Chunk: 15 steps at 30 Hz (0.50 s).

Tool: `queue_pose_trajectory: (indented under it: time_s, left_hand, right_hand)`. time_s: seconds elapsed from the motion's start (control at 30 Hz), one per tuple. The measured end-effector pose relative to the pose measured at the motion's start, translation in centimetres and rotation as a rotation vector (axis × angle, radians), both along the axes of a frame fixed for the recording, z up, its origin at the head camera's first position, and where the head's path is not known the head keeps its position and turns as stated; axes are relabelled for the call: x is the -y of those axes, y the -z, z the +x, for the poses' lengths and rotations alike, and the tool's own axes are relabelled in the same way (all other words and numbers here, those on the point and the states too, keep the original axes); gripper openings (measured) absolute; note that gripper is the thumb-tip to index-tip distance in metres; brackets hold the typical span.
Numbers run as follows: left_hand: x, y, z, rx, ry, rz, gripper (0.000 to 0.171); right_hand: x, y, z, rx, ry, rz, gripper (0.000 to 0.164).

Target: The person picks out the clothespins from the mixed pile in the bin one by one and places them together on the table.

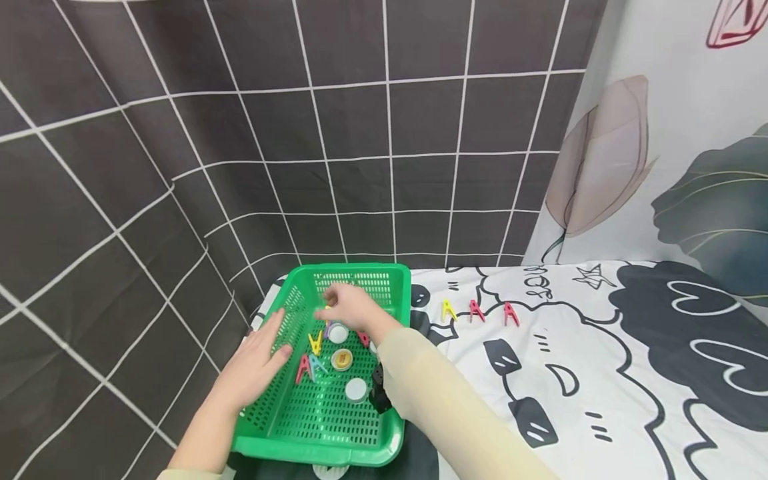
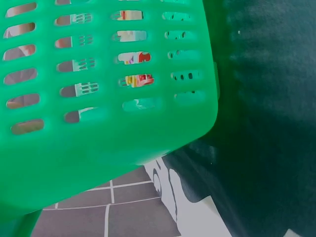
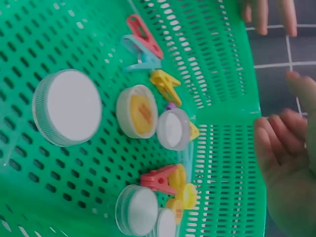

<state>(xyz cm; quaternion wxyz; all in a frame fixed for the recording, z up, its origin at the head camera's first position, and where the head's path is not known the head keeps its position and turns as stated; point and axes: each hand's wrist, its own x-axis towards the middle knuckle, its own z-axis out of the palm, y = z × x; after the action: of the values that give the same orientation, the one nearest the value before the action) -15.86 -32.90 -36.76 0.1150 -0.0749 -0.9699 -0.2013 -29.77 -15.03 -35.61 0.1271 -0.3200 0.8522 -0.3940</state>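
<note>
My right hand (image 1: 351, 308) reaches over the green plastic basket (image 1: 300, 452), fingers loosely bent with nothing visible in them. The right wrist view shows a gap between that hand's thumb and fingers. Beside the basket's left wall is my left hand (image 1: 255, 365), its fingers straight; contact with the rim cannot be told. Inside lie a red clothespin (image 3: 144, 35), a blue clothespin (image 3: 142, 52) and a yellow clothespin (image 3: 166, 86). Among them are a white bottle cap (image 3: 74, 106), a cap with a yellow inside (image 3: 141, 113) and another red clothespin (image 3: 160, 179).
On the patterned cloth (image 1: 576, 347), right of the basket, a yellow clothespin (image 1: 447, 309) and two red ones, a nearer red clothespin (image 1: 476, 311) and a farther red clothespin (image 1: 511, 313), stand in a row. A dark gridded curtain (image 1: 360, 127) hangs behind and left.
</note>
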Motion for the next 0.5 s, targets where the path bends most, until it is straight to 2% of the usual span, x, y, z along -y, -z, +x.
queue_pose_trajectory:
  time_s: [0.2,0.5]
  left_hand:
    - [0.2,0.3,-0.2,-0.014,0.001,-0.005,0.062]
    - [0.2,0.5,-0.3,-0.01,-0.008,-0.005,0.063]
  right_hand:
    - [0.3,0.9,0.4,-0.016,-0.206,0.134,0.06]
    - [0.5,1.7,0.7,-0.051,-0.346,0.304,0.067]
